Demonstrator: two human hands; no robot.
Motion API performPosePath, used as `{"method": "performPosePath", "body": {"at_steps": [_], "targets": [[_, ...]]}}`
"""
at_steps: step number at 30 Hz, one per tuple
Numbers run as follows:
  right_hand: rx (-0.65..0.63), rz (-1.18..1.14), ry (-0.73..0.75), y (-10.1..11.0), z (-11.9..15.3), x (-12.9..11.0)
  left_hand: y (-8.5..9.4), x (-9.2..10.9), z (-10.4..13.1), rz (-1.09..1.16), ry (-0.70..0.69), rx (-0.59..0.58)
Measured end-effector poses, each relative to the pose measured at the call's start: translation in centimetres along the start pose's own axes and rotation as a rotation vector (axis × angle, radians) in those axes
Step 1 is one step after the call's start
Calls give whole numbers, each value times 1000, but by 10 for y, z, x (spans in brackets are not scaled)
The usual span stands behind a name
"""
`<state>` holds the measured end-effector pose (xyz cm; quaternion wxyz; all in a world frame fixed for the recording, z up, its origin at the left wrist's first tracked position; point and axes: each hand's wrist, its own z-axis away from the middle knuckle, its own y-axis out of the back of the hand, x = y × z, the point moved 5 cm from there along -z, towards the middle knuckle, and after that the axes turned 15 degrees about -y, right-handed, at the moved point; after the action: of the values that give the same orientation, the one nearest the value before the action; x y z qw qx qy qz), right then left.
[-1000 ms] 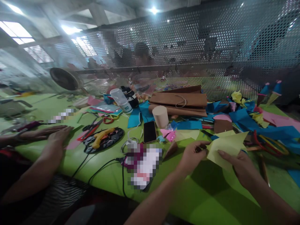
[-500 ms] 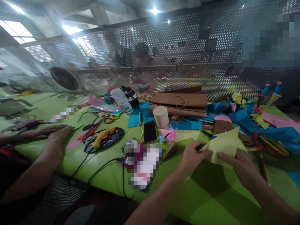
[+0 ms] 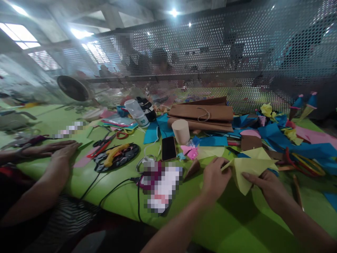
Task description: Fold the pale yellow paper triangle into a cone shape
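Observation:
A pale yellow sheet of paper [image 3: 246, 170], creased and partly folded, is held up between both hands above the green table [image 3: 210, 225]. My left hand [image 3: 217, 177] pinches its left edge, fingers curled. On the other side, my right hand [image 3: 265, 184] grips the paper with the thumb on its front face; the other fingers are partly hidden behind it. One corner of the sheet points down between the hands. Left of my left hand stands a small brown folded paper piece [image 3: 192, 169]. A pencil-like stick [image 3: 298, 193] lies right of my right hand.
A yellow glue gun [image 3: 116, 154] rests on a dark tray, beside red-handled scissors [image 3: 100, 149]. Nearer me lie a black phone [image 3: 169, 148] and a blurred-screen phone [image 3: 164, 189] with cables. Blue paper scraps [image 3: 284, 140] fill the right. At left are another person's hands [image 3: 60, 151].
The yellow paper has turned and bent between my hands, its upright point dropping and a corner now hanging down. My left hand has shifted slightly and rotated.

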<state>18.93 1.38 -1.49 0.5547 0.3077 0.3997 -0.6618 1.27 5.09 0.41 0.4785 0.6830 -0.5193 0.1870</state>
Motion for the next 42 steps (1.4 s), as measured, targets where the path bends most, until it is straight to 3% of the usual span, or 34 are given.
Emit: {"method": "performPosePath", "body": {"at_steps": [5,12,17,21,25,35,39,42], "targets": [[93,137,107,-2,2,-5,-2,3,2,-29,-10,-1],[217,173,117,-1,1,-2,-7,6,4,69,-30,-40],[234,122,177,-1,5,-9,-10,11,3,334,-21,-114],[254,71,185,4,4,-11,-18,9,4,638,79,-200],[228,42,165,9,-2,-7,-24,5,6,789,149,-214],[165,42,121,3,2,-6,-28,2,6,782,149,-225],[204,123,125,2,4,-9,-28,-5,6,653,187,-187],[208,132,117,4,3,-8,-23,-6,4,499,113,-124]]}}
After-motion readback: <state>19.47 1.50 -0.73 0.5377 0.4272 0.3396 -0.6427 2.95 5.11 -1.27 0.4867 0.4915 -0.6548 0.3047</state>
